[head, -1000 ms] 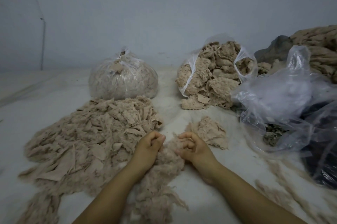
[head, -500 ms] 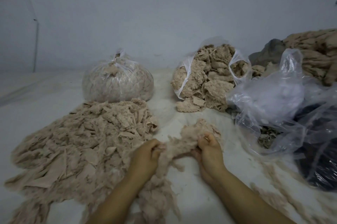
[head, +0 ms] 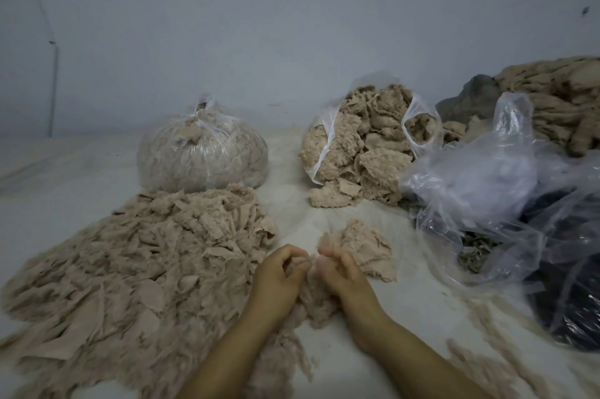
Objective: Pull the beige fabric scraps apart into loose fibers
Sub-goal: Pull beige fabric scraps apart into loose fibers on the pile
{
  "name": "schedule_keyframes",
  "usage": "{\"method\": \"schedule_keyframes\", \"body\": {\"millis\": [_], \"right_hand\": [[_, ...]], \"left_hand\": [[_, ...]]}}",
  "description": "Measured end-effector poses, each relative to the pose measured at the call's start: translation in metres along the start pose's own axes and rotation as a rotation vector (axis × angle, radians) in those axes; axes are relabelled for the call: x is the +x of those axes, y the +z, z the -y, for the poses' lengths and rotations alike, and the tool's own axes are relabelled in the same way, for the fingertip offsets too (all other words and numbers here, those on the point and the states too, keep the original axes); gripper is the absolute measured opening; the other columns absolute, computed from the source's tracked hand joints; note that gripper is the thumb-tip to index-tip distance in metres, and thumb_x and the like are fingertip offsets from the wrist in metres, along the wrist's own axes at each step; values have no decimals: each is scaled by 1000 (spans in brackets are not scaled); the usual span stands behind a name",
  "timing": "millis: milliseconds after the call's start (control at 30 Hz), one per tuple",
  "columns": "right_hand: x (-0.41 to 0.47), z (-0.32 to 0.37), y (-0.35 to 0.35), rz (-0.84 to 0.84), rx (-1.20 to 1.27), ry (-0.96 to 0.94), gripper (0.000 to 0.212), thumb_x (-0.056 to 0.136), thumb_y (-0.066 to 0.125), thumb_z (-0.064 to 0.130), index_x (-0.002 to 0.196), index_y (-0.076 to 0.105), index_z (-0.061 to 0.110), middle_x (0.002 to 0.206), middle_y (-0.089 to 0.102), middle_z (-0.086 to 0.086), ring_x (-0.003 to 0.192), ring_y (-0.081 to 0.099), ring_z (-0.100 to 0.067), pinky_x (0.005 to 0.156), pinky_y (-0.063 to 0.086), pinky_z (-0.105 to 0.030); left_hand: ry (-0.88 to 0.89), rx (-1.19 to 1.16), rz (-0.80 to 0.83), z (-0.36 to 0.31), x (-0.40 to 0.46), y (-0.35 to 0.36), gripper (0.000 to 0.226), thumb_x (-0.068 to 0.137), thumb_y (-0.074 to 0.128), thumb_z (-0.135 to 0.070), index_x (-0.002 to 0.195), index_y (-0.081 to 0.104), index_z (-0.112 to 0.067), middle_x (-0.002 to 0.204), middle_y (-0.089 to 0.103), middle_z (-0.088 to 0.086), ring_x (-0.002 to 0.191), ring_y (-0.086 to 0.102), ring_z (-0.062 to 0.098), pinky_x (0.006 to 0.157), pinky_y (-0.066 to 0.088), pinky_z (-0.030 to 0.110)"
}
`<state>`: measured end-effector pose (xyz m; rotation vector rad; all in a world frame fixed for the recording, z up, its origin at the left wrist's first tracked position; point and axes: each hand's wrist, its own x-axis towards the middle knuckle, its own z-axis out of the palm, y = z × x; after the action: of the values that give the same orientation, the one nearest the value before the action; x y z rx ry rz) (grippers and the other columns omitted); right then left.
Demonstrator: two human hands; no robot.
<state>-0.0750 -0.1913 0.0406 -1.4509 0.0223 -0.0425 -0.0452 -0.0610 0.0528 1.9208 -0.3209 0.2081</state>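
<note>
My left hand (head: 278, 275) and my right hand (head: 337, 272) are close together at the lower middle, fingers curled, both gripping one beige fabric scrap (head: 312, 263) between them. Loose pulled fibers (head: 313, 301) lie under and below my wrists. A small clump of scraps (head: 367, 244) sits just behind my right hand. A wide heap of beige scraps (head: 136, 265) spreads to the left, touching my left forearm.
A tied clear bag of fibers (head: 201, 151) stands at the back left. An open bag of beige scraps (head: 363, 145) spills at the back centre. Crumpled clear plastic (head: 480, 190) over a dark bag (head: 571, 294) fills the right. Rolled beige fabric (head: 558, 99) lies far right.
My hands had drawn apart, stretching the scrap into a strand half a second ago; now they are back close together, fingers bunched on it. The view has shifted slightly.
</note>
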Motion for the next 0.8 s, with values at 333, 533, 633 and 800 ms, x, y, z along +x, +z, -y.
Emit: {"method": "schedule_keyframes", "body": {"millis": [333,533,633,800], "right_hand": [[12,-11,-1,-212,-45,-63,31,98,51,21,68,49,11,63,51,-5,63,46,-17,63,38,-29],[10,-9,-2,-221,-112,-120,28,93,59,21,67,55,12,56,50,2,52,44,-10,50,38,-22],[12,-10,-4,-283,-268,-149,30,97,53,20,68,51,10,60,48,1,59,43,-11,57,36,-26],[12,-11,-9,-298,-398,-199,30,98,50,21,72,55,7,64,53,1,59,45,-6,56,36,-18]], "left_hand": [[-427,-797,-55,8,1,-1,22,99,46,-25,95,56,-6,89,68,13,81,67,25,72,57,40],[-330,-506,-59,15,-5,7,27,88,60,0,102,52,-22,93,64,15,67,66,19,56,54,29],[-305,-525,-171,14,0,8,23,97,44,-1,98,52,-22,104,61,24,84,63,36,74,54,50],[-246,-488,-167,14,-2,3,30,97,39,1,86,58,-20,92,63,17,81,58,33,72,51,45]]}}
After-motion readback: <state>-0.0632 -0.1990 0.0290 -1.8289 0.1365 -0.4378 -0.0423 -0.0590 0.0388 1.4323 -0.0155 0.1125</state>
